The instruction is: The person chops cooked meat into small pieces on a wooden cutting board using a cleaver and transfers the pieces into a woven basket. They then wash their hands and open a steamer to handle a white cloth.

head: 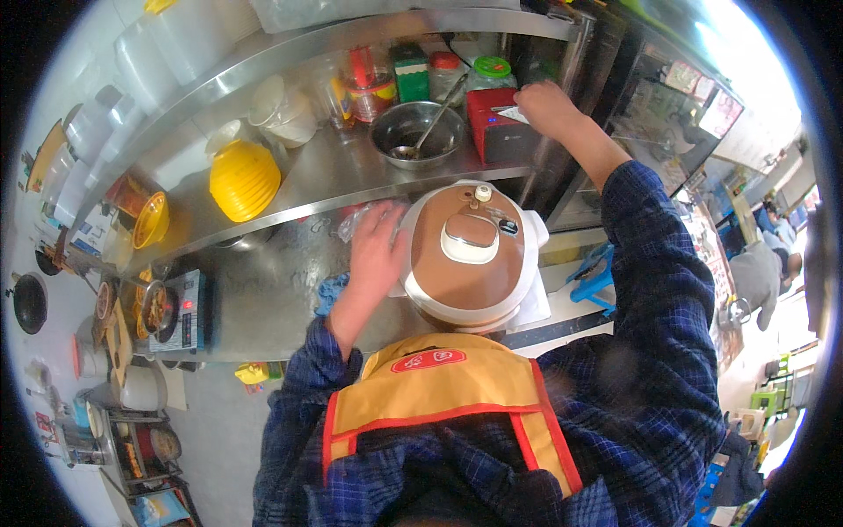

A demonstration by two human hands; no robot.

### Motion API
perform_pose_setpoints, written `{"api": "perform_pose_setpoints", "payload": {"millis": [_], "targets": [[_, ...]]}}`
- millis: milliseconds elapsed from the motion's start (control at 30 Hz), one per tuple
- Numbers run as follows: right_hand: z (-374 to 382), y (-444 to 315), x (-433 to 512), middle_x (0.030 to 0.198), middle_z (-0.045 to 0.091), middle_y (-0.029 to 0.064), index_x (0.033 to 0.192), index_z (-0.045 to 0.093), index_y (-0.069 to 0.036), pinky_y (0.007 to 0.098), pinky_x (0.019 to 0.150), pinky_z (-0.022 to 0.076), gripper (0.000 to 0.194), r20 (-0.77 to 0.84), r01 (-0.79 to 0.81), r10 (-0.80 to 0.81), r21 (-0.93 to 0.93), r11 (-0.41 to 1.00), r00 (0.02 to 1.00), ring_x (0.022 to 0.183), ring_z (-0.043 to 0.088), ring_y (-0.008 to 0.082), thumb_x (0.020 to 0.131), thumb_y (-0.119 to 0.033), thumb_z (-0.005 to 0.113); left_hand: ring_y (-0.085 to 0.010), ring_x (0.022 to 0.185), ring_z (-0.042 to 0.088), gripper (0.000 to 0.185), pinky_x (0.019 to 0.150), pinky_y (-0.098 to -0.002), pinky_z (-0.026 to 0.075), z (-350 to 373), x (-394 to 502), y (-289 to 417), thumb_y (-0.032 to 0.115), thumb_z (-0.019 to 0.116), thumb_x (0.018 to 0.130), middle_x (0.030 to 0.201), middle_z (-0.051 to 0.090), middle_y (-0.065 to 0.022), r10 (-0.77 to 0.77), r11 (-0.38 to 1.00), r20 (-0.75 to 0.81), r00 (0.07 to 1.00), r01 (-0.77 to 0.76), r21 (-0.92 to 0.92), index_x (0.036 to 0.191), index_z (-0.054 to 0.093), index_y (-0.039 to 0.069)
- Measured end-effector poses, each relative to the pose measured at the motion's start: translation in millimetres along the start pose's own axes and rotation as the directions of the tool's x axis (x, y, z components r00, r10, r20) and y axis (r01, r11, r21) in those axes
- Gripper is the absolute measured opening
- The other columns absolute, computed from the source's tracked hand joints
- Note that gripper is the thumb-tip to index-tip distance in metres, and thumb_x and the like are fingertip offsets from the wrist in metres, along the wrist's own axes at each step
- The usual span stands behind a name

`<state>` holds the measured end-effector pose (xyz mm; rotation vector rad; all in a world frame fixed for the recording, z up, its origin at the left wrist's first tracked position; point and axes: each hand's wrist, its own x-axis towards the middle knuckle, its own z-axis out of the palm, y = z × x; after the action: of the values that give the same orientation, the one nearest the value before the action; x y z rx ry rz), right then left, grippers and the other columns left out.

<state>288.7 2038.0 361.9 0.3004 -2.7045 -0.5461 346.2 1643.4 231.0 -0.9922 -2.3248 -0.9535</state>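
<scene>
My right hand [545,109] reaches to a red and black receipt printer [504,128] at the right end of the steel shelf. Its fingers are closed on the end of a white paper slip [511,114] at the printer's top. My left hand [379,253] is spread just left of a brown and white electric pressure cooker [454,277], near a crumpled clear plastic bag [355,221]; whether it touches either is unclear. The cooker's lid is closed. A steel bowl [382,141] with a ladle [438,115] in it stands left of the printer.
Stacked yellow bowls [245,181] and lidded jars [492,72] stand on the shelf [316,191]. A blue cloth [331,293] lies on the steel counter [263,296]. Further left, a pan [158,309] is on an induction cooktop [190,309]. A blue stool [593,277] stands at right.
</scene>
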Motion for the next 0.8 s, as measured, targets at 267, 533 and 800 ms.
{"api": "perform_pose_setpoints", "payload": {"millis": [267,533,800], "targets": [[-31,-7,-7,0.096,0.072,0.0160,0.092,0.072,-0.006,0.0492,0.086,0.0533,0.017,0.151,-0.012,-0.008,0.127,0.992,0.989,0.096,0.069,0.0366,0.085,-0.021,0.068,-0.0387,0.148,0.024,0.057,0.116,-0.0667,0.020,64,127,41,0.037,0.065,0.092,0.160,0.026,-0.0189,0.224,0.943,0.304,0.926,-0.285,0.173,0.146,0.050,0.027],[-8,-6,-22,0.094,0.071,0.0183,0.090,0.072,-0.005,0.0492,0.084,0.0560,0.012,0.030,-0.072,0.068,0.154,0.985,0.997,0.094,0.069,0.0381,0.083,-0.010,0.063,-0.0382,0.154,0.011,0.068,0.119,-0.0674,0.009,115,160,35,0.056,0.053,0.096,0.169,0.003,-0.0127,0.172,0.881,0.444,0.879,-0.339,0.329,0.157,0.027,0.041],[-13,-4,-37,0.093,0.071,0.0198,0.088,0.072,-0.005,0.0497,0.081,0.0559,0.012,0.101,-0.198,0.186,0.118,0.973,0.977,0.091,0.069,0.0396,0.081,-0.009,0.062,-0.0388,0.154,0.013,0.071,0.117,-0.0706,0.010,119,170,27,0.060,0.052,0.095,0.169,0.002,-0.0112,0.172,0.873,0.482,0.859,-0.360,0.329,0.158,0.024,0.042]]}}
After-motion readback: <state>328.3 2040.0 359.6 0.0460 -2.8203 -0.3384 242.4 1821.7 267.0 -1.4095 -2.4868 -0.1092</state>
